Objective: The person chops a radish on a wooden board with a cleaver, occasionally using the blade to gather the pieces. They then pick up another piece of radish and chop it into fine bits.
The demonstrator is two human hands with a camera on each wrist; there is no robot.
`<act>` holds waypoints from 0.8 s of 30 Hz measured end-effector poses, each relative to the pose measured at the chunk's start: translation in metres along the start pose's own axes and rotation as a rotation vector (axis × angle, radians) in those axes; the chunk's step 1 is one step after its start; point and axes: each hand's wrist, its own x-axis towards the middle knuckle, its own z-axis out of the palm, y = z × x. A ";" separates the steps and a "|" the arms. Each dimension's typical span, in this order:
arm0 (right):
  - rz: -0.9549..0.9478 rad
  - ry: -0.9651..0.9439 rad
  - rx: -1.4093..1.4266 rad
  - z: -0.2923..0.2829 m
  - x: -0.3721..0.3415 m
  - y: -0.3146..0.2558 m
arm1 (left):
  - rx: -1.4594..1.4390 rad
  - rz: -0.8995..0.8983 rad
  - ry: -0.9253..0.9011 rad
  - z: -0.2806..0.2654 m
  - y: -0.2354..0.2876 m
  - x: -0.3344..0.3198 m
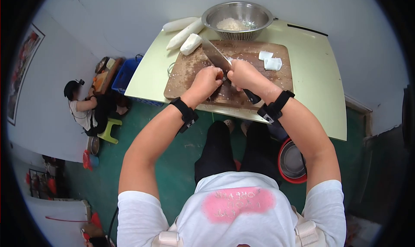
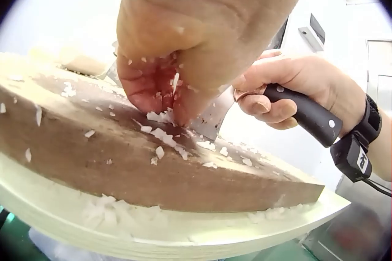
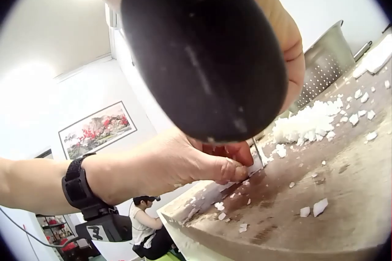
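My right hand (image 1: 246, 75) grips the black handle (image 2: 304, 113) of a broad-bladed kitchen knife (image 1: 213, 55). The blade's lower edge is down close to the wooden cutting board (image 1: 186, 76). Right beside the blade, my left hand (image 1: 206, 83) bends its fingers down at the board, holding white radish pieces that its fingers mostly hide. Small white bits (image 2: 164, 138) cling to the fingertips and lie around them. Chopped radish (image 3: 309, 121) is heaped beyond the knife. A cut radish (image 1: 190, 44) lies at the board's far left corner, and flat radish slices (image 1: 272, 64) lie on its right side.
Two whole white radishes (image 1: 186, 34) lie behind the board, next to a perforated steel bowl (image 1: 207, 20) with chopped radish inside. The pale green table (image 1: 317, 83) carries everything. A red-rimmed basin (image 1: 281, 167) is on the floor. Another person (image 1: 86, 111) sits at the left.
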 end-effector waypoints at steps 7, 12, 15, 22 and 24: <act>-0.035 0.032 -0.086 -0.009 -0.019 -0.009 | -0.020 0.034 0.086 0.004 -0.002 -0.002; 0.011 -0.026 -0.167 0.001 -0.007 -0.012 | -0.010 0.042 0.084 0.005 -0.004 0.000; -0.038 -0.016 -0.294 0.005 0.001 -0.015 | -0.003 0.064 0.084 0.002 -0.001 -0.001; -0.031 0.145 0.148 -0.007 -0.035 0.001 | -0.438 -0.238 0.229 -0.021 -0.012 -0.027; -0.024 0.148 0.167 -0.019 -0.041 0.012 | -0.522 -0.374 0.311 -0.036 -0.032 -0.044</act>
